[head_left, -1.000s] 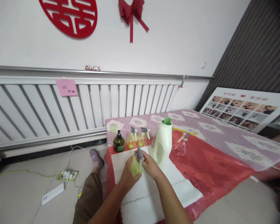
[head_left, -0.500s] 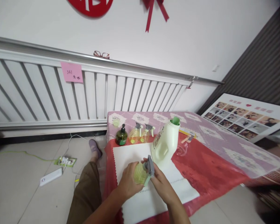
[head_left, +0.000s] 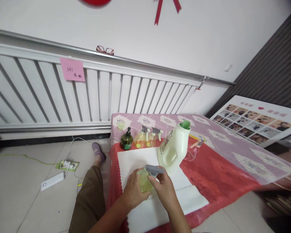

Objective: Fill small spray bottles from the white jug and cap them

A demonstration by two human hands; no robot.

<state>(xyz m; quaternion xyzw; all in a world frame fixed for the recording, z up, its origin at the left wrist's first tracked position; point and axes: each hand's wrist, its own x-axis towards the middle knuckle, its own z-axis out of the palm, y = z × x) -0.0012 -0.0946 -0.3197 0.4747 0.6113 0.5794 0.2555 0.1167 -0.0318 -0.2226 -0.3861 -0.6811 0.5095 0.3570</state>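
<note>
Fingers of my left hand (head_left: 133,191) wrap round the body of a clear spray bottle (head_left: 144,183) with yellow-green liquid. My right hand (head_left: 164,187) grips the bottle's grey trigger head (head_left: 153,169), thumb on the near side. The bottle is held above a white cloth (head_left: 145,215) with a scalloped edge. Just beyond my hands stands a large pale green jug (head_left: 178,149) with a handle and a green piece (head_left: 185,124) in its mouth. Behind the cloth are a dark green pump bottle (head_left: 126,141) and two more spray bottles (head_left: 140,139) (head_left: 152,139).
Red plastic sheeting (head_left: 215,171) and a lilac patterned tablecloth (head_left: 223,142) cover the table. A white radiator (head_left: 97,94) runs behind it, with glasses (head_left: 105,50) on top. On the floor lie a power strip (head_left: 67,165) and a white power bank (head_left: 52,181). A photo board (head_left: 254,121) leans at right.
My right hand has turned the trigger head, so it now lies crosswise rather than pointing toward me. My left hand stays round the bottle. The view has tilted slightly downward.
</note>
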